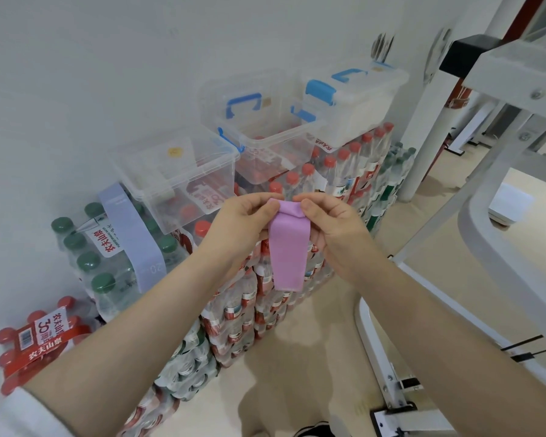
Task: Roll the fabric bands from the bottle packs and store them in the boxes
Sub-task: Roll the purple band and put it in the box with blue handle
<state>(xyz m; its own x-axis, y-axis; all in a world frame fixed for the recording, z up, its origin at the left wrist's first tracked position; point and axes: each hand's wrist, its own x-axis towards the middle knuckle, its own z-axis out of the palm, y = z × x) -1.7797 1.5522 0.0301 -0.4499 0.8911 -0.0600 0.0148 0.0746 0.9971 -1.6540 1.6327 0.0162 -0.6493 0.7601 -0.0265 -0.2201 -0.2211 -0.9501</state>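
Both hands pinching top end of pink band [289,250]: left hand [246,216] and right hand [331,225] clamping its folded edge to start the roll, tail hanging free. Lilac band [130,234] sitting around green-cap pack [108,257]; open clear box [174,175] waiting on packs.
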